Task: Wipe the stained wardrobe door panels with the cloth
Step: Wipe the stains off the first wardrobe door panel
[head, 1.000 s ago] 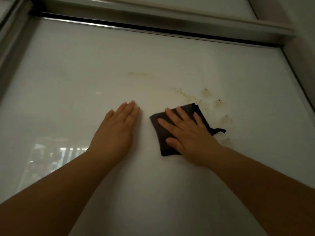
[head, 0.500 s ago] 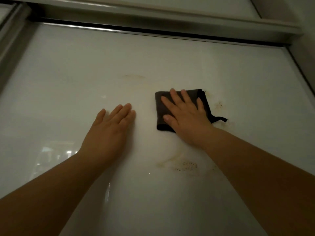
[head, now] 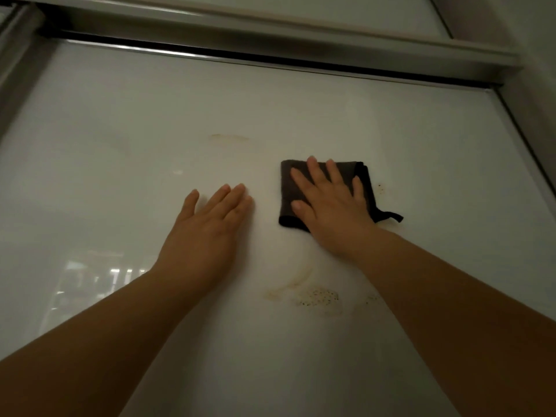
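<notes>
A glossy white wardrobe door panel point(head: 120, 121) fills the view. My right hand point(head: 328, 209) lies flat with spread fingers on a folded dark brown cloth point(head: 288, 188), pressing it against the panel right of centre. A small loop of the cloth point(head: 394, 217) sticks out at its lower right. My left hand point(head: 207, 236) rests flat on the bare panel just left of the cloth, holding nothing. A brown speckled stain point(head: 316, 296) sits below the cloth, between my forearms. A faint yellowish smear point(head: 228, 136) shows above my left hand. Small dark specks point(head: 380, 188) remain right of the cloth.
A metal top rail point(head: 270, 58) runs along the upper edge of the panel. The door frame point(head: 529, 152) borders the panel on the right, and another frame edge point(head: 18, 61) lies at the upper left. A room reflection point(head: 90, 275) glints on the lower left.
My right hand slid the cloth up the panel over the speckled marks, uncovering a stain below it. My left hand stayed flat on the panel.
</notes>
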A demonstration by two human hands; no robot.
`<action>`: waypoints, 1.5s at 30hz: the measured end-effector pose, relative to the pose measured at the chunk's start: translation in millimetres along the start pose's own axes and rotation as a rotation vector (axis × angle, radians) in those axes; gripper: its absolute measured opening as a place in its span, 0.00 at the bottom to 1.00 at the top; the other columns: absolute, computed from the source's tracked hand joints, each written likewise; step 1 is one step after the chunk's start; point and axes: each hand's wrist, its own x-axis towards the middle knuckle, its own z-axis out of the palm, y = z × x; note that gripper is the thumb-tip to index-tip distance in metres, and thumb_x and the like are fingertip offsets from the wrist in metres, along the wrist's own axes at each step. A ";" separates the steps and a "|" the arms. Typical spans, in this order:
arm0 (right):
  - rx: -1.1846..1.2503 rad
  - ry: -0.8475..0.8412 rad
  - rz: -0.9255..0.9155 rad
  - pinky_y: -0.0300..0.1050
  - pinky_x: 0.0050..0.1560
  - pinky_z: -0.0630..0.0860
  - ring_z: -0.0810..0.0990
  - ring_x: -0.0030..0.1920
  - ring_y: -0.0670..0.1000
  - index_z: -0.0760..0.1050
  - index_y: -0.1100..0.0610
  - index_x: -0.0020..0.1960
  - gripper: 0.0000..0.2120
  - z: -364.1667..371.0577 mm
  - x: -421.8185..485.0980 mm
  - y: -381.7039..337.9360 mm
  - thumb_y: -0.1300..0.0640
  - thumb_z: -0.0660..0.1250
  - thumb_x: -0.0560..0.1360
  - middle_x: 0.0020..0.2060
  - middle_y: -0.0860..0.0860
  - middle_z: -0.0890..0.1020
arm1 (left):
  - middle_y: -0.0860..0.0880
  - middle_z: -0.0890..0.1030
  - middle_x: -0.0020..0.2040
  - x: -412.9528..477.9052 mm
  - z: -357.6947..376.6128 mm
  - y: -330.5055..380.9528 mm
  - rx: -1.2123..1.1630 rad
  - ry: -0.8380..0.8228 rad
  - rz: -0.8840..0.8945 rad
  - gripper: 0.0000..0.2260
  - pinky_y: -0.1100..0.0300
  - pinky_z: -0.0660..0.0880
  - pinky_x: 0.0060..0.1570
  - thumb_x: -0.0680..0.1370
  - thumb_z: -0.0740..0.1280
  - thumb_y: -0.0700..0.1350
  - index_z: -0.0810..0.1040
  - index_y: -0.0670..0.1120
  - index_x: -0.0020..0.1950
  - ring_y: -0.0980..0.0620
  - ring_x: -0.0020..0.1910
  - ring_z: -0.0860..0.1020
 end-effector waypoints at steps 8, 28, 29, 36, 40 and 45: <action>-0.067 -0.036 -0.083 0.61 0.72 0.40 0.36 0.75 0.48 0.36 0.37 0.73 0.26 -0.3 -33.9 58.4 0.37 0.39 0.77 0.76 0.42 0.38 | 0.40 0.70 0.68 -0.9 1.0 2.6 -0.015 -0.013 -0.008 0.26 0.37 0.60 0.62 0.72 0.47 0.40 0.72 0.41 0.66 0.39 0.66 0.69; -0.043 -0.066 -0.011 0.64 0.71 0.40 0.36 0.75 0.48 0.39 0.37 0.74 0.26 -7.6 -29.0 90.2 0.39 0.44 0.79 0.76 0.42 0.39 | 0.43 0.61 0.74 8.2 4.5 15.9 -0.108 -0.023 -0.016 0.31 0.43 0.52 0.69 0.72 0.39 0.43 0.64 0.44 0.72 0.43 0.73 0.58; -0.031 -0.066 0.043 0.65 0.71 0.40 0.37 0.75 0.49 0.39 0.37 0.74 0.26 -8.6 -24.1 94.0 0.40 0.44 0.79 0.76 0.42 0.39 | 0.44 0.61 0.74 8.8 4.7 17.5 -0.113 -0.023 -0.013 0.31 0.44 0.52 0.69 0.72 0.39 0.43 0.64 0.44 0.72 0.44 0.73 0.58; -0.019 -0.044 0.114 0.66 0.69 0.39 0.36 0.75 0.51 0.38 0.38 0.75 0.26 0.1 -31.7 61.4 0.39 0.44 0.79 0.76 0.43 0.38 | 0.45 0.63 0.73 12.1 7.3 35.5 -0.174 -0.017 0.073 0.28 0.45 0.53 0.69 0.74 0.41 0.43 0.64 0.45 0.72 0.45 0.72 0.59; -0.029 -0.093 -0.058 0.64 0.70 0.37 0.34 0.75 0.49 0.35 0.36 0.72 0.27 3.8 -69.3 68.8 0.35 0.38 0.74 0.74 0.40 0.35 | 0.44 0.64 0.73 8.6 8.1 34.7 -0.171 -0.031 0.093 0.28 0.44 0.55 0.69 0.74 0.42 0.43 0.65 0.44 0.71 0.44 0.72 0.60; -0.006 -0.108 0.085 0.67 0.71 0.41 0.37 0.75 0.50 0.39 0.37 0.74 0.26 -4.0 -59.8 79.9 0.39 0.44 0.79 0.76 0.43 0.38 | 0.44 0.64 0.73 3.2 1.6 27.3 -0.178 -0.024 0.075 0.27 0.44 0.55 0.68 0.73 0.46 0.39 0.65 0.44 0.72 0.44 0.72 0.60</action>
